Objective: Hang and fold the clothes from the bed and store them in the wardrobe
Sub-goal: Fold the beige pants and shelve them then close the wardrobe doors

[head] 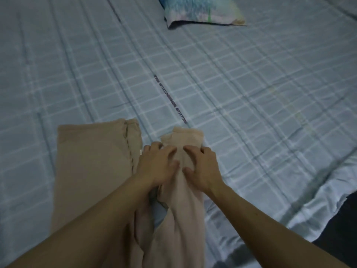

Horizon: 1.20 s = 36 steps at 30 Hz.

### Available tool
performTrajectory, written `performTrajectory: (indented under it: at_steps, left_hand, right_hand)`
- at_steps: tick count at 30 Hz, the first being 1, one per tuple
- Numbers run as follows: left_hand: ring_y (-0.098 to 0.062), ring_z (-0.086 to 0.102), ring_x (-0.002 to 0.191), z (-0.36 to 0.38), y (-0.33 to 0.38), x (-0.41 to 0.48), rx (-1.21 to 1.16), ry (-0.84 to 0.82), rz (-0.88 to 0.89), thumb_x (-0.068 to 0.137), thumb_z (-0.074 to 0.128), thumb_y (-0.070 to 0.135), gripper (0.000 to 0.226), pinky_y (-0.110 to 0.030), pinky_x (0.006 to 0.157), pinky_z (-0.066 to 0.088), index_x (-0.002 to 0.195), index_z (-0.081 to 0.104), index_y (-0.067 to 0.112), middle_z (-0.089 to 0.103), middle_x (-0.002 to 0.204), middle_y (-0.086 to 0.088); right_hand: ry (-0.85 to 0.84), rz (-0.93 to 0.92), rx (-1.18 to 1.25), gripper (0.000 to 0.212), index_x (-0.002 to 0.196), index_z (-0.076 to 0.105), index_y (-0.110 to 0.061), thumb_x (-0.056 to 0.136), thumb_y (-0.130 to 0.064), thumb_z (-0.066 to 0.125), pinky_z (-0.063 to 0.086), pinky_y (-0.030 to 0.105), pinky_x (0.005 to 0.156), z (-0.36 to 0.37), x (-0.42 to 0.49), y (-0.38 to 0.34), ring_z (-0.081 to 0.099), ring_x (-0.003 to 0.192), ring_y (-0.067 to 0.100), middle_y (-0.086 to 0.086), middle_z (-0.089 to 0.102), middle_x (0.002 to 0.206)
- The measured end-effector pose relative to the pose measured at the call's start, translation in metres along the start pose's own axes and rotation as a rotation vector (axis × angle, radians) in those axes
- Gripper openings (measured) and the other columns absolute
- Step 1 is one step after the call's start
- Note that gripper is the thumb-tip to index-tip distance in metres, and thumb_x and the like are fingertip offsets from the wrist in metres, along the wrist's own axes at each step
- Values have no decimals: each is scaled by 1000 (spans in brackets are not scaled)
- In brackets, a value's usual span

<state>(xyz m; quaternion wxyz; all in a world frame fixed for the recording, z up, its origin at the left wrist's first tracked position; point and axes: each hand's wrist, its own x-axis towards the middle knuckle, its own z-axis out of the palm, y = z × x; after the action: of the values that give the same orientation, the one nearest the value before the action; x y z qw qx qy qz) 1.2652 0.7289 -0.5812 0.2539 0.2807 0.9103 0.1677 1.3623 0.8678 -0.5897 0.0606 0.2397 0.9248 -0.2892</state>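
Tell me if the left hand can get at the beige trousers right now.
Probably yes. The left hand grips the pink garment right beside the trousers, with only bare sheet between; it would need to let go first.

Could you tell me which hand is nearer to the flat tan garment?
Left. Both grip the pink garment; the left hand is just beside the tan garment, the right hand on the pink garment's far side.
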Motion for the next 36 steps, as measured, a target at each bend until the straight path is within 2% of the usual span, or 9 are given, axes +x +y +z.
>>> performTrajectory:
  at_steps: [6,9,14,17,20,22,26,31,36]
  left_hand:
    - [-25,42,126,0,14,8,-190,55,5,80,43,49,64,-43,107,36,135,52,20,49,135,-2]
    - [-23,42,127,-7,29,23,-221,105,74,83,42,45,61,-46,107,35,137,53,18,49,137,-1]
    - [-24,41,129,-19,77,73,-228,93,201,84,38,51,63,-46,109,34,135,55,18,48,141,0]
    - [-28,36,134,-16,96,86,-85,-50,212,87,46,52,56,-48,110,35,133,57,22,41,148,0]
    - [-26,36,134,-8,84,64,-66,-10,191,93,55,42,43,-48,110,35,132,58,24,42,148,-1]
    - [-28,42,129,-8,61,38,-85,105,173,90,51,44,44,-49,106,38,125,63,22,50,142,-3]
    - [-36,54,117,-16,-5,-9,166,315,120,85,42,41,49,-48,88,49,120,65,15,59,130,-11]
    - [-36,47,122,-21,-50,-41,395,296,-141,91,55,23,49,-47,88,46,138,47,13,49,141,-12]
    - [-27,31,136,-19,-70,-49,393,95,-252,95,45,33,55,-45,95,42,146,29,20,30,152,-4]
  right_hand:
    - [24,-3,270,45,124,63,-19,82,-31,74,41,25,97,-11,16,3,55,114,17,3,58,122]
    - [177,-26,318,41,121,65,-14,82,-28,68,47,37,96,-26,19,9,58,106,20,6,58,117]
    - [390,-5,229,36,116,68,-8,87,-26,57,41,25,82,-71,36,34,58,98,24,11,55,116]
    - [291,77,135,36,123,64,-8,88,-19,63,30,13,79,-83,42,56,57,103,25,13,52,124]
    - [160,80,160,59,137,51,-10,82,-26,63,24,9,84,-73,36,68,50,116,24,17,49,137]
    - [161,120,231,71,148,37,-13,83,-21,64,30,16,90,-62,31,67,51,118,27,16,49,140]
    - [157,266,178,70,150,26,-27,89,-18,58,44,34,73,-43,25,51,54,87,24,16,54,124]
    - [289,30,128,48,135,48,-23,91,-3,51,42,29,70,-19,9,14,54,85,22,11,44,127]
    - [381,-157,105,42,123,57,-7,85,10,53,35,19,75,-11,11,-27,42,84,11,8,47,112]
